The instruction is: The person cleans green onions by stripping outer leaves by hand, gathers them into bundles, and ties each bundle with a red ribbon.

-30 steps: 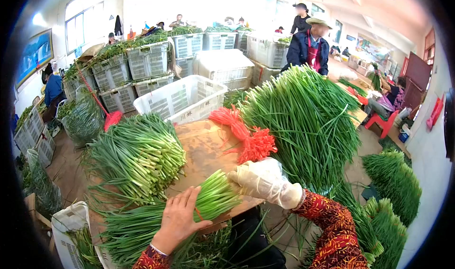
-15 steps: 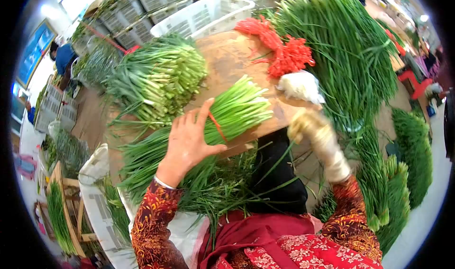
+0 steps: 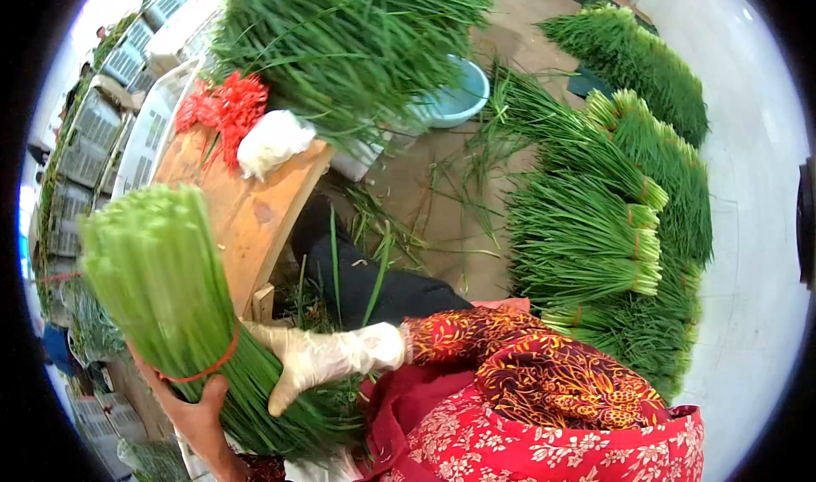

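A thick bundle of garlic chives [image 3: 161,269] is held at the left, pale cut ends tilted up and leaves trailing toward my lap. A red band [image 3: 208,370] circles it. My left hand [image 3: 200,418], bare, grips the bundle near the band, with its thumb across the front and its other fingers partly hidden. Just below the band, my right hand [image 3: 297,359], in a pale glove, clasps the stalks from the other side. Some blur covers the cut ends.
A wooden table [image 3: 255,218] bears red ties [image 3: 225,112], a white bunched item [image 3: 274,142] and a large chive heap [image 3: 348,48]. Beyond stands a light blue basin [image 3: 455,95]. Banded chive bundles [image 3: 586,235] lie on the floor at right; crates [image 3: 76,142] line the left.
The chive bundle has been lifted off the table and tilted up at the left. My right hand has come across onto it. The view has swung to the right.
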### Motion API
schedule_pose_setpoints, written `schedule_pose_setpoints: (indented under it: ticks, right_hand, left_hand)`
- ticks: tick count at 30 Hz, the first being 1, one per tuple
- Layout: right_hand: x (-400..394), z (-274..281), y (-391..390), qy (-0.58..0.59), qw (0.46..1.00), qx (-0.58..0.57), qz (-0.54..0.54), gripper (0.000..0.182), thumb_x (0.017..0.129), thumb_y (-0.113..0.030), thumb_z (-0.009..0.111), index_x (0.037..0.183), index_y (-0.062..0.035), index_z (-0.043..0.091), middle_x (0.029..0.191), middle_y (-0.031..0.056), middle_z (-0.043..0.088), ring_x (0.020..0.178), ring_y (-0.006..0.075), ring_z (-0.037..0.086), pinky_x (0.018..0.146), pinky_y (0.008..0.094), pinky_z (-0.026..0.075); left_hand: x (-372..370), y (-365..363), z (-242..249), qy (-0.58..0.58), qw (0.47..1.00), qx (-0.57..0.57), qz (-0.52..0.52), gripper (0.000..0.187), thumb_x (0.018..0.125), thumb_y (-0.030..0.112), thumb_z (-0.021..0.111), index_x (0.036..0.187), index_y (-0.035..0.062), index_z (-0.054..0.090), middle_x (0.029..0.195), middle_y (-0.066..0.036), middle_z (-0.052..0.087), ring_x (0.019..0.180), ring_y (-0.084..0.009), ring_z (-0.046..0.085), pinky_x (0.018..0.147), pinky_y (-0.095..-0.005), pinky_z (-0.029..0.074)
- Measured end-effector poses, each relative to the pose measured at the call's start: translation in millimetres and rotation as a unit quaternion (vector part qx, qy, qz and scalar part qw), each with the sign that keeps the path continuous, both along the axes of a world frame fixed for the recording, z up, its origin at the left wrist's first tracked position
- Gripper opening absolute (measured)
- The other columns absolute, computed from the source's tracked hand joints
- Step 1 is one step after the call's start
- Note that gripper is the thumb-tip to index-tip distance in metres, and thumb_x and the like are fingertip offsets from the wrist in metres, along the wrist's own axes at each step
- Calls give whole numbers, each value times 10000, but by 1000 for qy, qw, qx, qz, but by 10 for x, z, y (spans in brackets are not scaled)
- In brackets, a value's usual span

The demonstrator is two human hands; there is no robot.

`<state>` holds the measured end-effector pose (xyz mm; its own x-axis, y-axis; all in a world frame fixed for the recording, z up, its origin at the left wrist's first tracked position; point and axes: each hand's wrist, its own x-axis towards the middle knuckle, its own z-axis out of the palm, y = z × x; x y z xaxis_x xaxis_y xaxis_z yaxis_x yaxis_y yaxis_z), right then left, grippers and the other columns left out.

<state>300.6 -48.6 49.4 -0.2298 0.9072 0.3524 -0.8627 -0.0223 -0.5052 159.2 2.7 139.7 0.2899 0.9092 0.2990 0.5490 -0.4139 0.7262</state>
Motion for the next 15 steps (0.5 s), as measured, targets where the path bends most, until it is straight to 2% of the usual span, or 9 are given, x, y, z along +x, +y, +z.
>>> schedule_pose_setpoints:
  ticks: [2,3,4,5,6,9,11,12,15]
  right_hand:
    - [154,16,-47,47,998,21,-38,1097,600,-226,810,1394,-71,70,1325,90,349,1189,167,336,986,312,294]
    - [264,-45,-21,9,997,-10,-82,1084,606,-216,805,1393,-68,73,1320,87,354,1182,163,343,979,310,303]
    - [366,-93,-18,-28,991,-42,-126,1071,613,-207,799,1393,-66,77,1316,83,359,1176,160,350,972,308,312]
    - [451,-55,-106,21,988,-53,-142,992,632,-190,778,1376,-49,138,1286,80,389,1148,161,380,957,308,329]
    - [520,-105,-117,-35,976,-48,-207,894,655,-227,754,1342,-29,217,1251,80,421,1126,164,405,949,316,341]
    - [835,-118,-299,33,965,-61,-254,779,722,-319,676,1329,-36,278,1241,60,441,1108,155,431,935,305,364]
    - [1028,-72,-416,69,947,-91,-300,689,757,-488,600,1249,-46,408,1161,50,509,1013,142,505,883,304,416]
    - [1076,-137,-420,132,939,-152,-279,656,754,-528,587,1196,-58,471,1105,51,554,953,140,545,850,305,442]
    - [1338,-171,-506,211,924,-137,-287,619,755,-557,571,1142,-77,515,1026,39,592,866,128,576,788,283,474]
  left_hand:
    - [390,-180,65,-50,995,-44,67,888,669,247,669,1377,24,180,1369,-162,287,1227,-249,311,1013,-346,245]
    - [492,-106,-85,-145,987,-64,22,935,647,304,706,1372,20,189,1393,-162,242,1252,-242,272,1022,-351,227]
    - [613,-64,-163,-145,987,-67,11,935,647,304,706,1372,20,189,1393,-162,242,1252,-242,272,1022,-351,227]
    - [787,-106,-155,-105,992,-14,-61,1020,605,339,733,1375,11,148,1393,-166,226,1260,-261,254,1033,-367,202]
    - [905,-154,-177,-66,989,37,-131,1107,564,373,761,1378,3,108,1393,-170,210,1268,-279,237,1044,-384,178]
    - [1114,-389,-368,-47,972,16,-228,1174,533,393,788,1379,10,71,1403,-174,175,1277,-279,222,1049,-392,169]
    - [1070,-477,-589,-14,971,-26,-237,1228,481,365,822,1380,15,61,1404,-176,170,1278,-278,223,1049,-395,174]
    - [1078,-508,-685,-14,969,-44,-243,1230,479,339,828,1381,19,56,1405,-175,165,1277,-277,225,1049,-393,179]
    - [1198,-658,-796,-80,941,-181,-273,1169,514,168,795,1393,70,30,1404,-166,168,1265,-260,242,1044,-364,205]
